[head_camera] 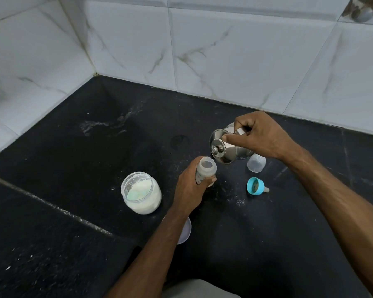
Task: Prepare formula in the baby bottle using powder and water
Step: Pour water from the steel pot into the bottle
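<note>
Spill risk: right hand (pixel 261 136) fingers grip the tilted steel kettle (pixel 224 147) over the narrow baby bottle (pixel 205 168) gripped by left hand (pixel 190 190) mid-bench (pixel 73 147); overtilt could overshoot the mouth.

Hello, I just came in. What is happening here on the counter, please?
A person is making baby formula. The left hand grips the open baby bottle upright on the black counter. The right hand tips a steel jug so its spout sits at the bottle's mouth; no stream of water is clear to see. An open powder jar stands left of the bottle. The blue nipple ring and clear cap lie to the right.
</note>
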Motion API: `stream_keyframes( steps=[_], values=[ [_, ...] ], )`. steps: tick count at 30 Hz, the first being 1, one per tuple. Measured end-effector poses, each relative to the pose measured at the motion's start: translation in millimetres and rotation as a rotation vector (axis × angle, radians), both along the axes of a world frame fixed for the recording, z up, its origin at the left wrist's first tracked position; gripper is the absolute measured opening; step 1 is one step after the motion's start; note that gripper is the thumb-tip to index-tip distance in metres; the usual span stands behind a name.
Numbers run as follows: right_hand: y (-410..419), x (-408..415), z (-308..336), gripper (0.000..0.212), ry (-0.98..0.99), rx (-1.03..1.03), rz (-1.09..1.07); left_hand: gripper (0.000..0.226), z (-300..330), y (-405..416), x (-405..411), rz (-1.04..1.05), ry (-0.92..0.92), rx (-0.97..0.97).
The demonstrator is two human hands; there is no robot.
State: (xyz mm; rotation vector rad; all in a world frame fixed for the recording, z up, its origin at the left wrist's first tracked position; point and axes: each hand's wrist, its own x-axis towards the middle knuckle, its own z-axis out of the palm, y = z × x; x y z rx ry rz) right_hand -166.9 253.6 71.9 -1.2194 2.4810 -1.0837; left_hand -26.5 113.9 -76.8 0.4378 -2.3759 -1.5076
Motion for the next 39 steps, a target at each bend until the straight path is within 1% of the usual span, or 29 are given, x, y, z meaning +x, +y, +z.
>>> stream_keyframes(
  steps=[8, 15, 24, 39],
  values=[
    [0.0, 0.1, 1.5, 0.042, 0.003, -0.009, 0.005, 0.048, -0.8, 0.6, -0.1, 0.01, -0.015, 0.008],
    [1.1, -0.7, 3.1, 0.037, 0.013, -0.004, 0.014, 0.049, -1.1, 0.0, -1.3, 0.009, -0.03, 0.005],
    [1.4, 0.1, 5.1, 0.042, 0.017, -0.015, 0.017, 0.048, -0.8, 0.0, -1.7, -0.003, -0.03, 0.012],
    [0.1, 0.7, 5.1, 0.043, 0.031, -0.028, 0.038, 0.047, -3.6, -1.0, -1.3, -0.002, 0.018, 0.004]
  ],
)
